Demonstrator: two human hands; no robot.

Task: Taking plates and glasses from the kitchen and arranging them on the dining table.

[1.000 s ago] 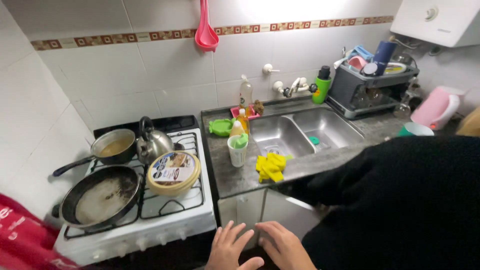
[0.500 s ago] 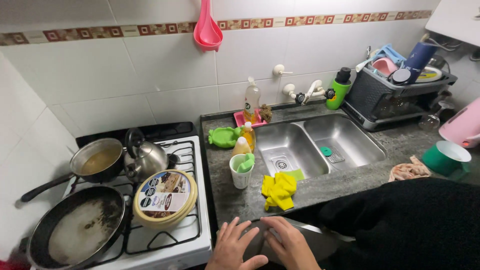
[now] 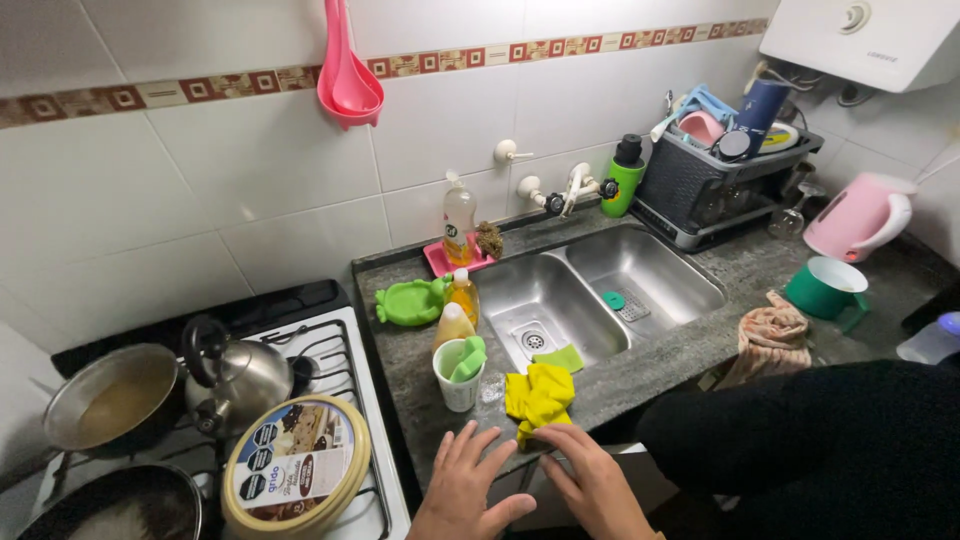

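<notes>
Both my hands rest flat on the front edge of the dark stone counter, fingers spread, holding nothing. My left hand lies just below a white cup that holds a green sponge. My right hand sits beside it, its fingertips touching the yellow rubber gloves that lie crumpled on the counter in front of the double steel sink. A green cloth hangs over the sink's front rim. My black sleeve fills the lower right.
A stove at left carries a kettle, a pot, a frying pan and a round lidded tub. Soap bottles, a dish rack, a pink kettle, a green mug and a rag crowd the counter.
The view has lifted and shifted right, closer to the counter. My hands have come up from the cabinet door onto the counter edge, and my right fingertips now touch the yellow gloves.
</notes>
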